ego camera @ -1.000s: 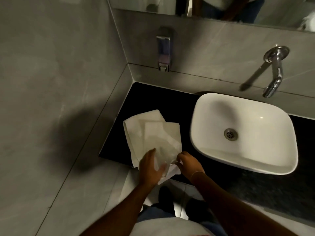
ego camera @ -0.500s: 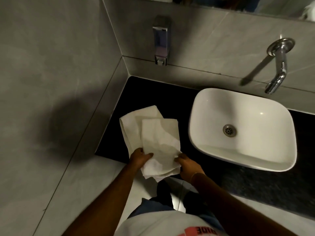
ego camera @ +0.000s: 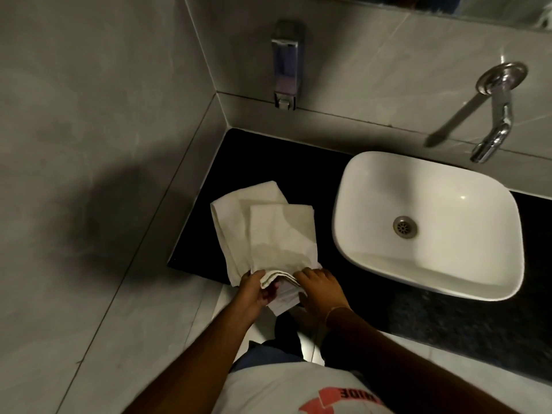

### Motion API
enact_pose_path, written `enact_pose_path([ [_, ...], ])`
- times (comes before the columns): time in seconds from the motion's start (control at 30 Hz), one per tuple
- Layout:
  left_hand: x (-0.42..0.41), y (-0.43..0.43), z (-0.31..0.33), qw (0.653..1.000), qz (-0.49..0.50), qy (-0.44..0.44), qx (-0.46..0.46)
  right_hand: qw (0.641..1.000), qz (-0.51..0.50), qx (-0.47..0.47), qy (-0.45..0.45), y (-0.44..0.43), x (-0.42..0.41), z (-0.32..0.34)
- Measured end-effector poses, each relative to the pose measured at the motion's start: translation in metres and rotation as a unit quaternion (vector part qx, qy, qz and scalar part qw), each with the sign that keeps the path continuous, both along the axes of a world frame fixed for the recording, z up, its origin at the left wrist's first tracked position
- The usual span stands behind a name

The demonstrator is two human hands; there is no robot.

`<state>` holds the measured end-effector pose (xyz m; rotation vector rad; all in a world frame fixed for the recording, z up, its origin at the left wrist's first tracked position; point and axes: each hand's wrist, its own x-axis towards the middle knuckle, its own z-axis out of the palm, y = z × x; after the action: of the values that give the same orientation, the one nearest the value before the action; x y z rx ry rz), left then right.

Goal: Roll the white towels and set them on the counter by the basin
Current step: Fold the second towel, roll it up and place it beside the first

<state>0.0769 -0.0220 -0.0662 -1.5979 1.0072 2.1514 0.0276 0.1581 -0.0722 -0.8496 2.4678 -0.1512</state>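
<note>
Rolling the near end of a towel at the bench edge

Lying flat on the black bench (ego camera: 263,156), left of the basin (ego camera: 448,282): two white towels, the top towel (ego camera: 283,231) overlapping the lower towel (ego camera: 230,216), which sticks out to the left and behind. Overhanging the front edge of the bench at the near ends. Curled up into a small fold at the near end of the top towel, layered edges showing between the hands. Left hand (ego camera: 254,289) clamped on that fold from the left, fingers wrapped over the cloth. Right hand (ego camera: 321,286) pressing down on the fold from the right, fingers bent over it; grip underneath hidden. Close together, nearly touching across the fold. Not touching the basin, just apart from it. Beyond: drain (ego camera: 404,227) in the basin floor, chrome tap (ego camera: 493,115) on the grey tiled wall above it, soap dispenser (ego camera: 287,64) fixed to the wall over the back left corner of the bench.
</note>
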Motion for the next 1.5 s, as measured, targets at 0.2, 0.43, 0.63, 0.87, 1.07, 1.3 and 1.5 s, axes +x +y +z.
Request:
enact_pose_path([
  [0.2,0.008,-0.006,-0.002,0.998,-0.035,-0.015,-0.058,0.998,-0.038,-0.036,-0.044,-0.003,-0.020,0.009],
  [0.43,0.044,-0.019,-0.019,0.638,-0.357,0.133,-0.669,0.991,-0.032,-0.013,-0.127,-0.027,-0.053,0.010],
  [0.63,0.015,-0.018,-0.017,0.459,-0.601,0.191,-0.625,0.986,-0.075,-0.011,-0.151,-0.033,-0.068,0.008],
  [0.87,-0.020,-0.039,-0.010,0.584,-0.576,0.203,-0.536,0.993,-0.105,-0.052,0.009,-0.026,-0.056,0.000],
  [1.07,-0.024,-0.042,-0.014,0.570,-0.583,0.106,-0.569,0.986,0.074,-0.052,0.143,-0.025,-0.031,-0.010],
  [1.3,-0.026,-0.031,-0.023,0.555,-0.587,0.018,-0.589,0.998,0.042,-0.039,0.022,-0.017,-0.030,-0.010],
  [1.5,-0.010,-0.026,-0.016,0.456,-0.589,0.068,-0.664,0.999,0.014,-0.030,0.006,-0.029,-0.045,-0.003],
])
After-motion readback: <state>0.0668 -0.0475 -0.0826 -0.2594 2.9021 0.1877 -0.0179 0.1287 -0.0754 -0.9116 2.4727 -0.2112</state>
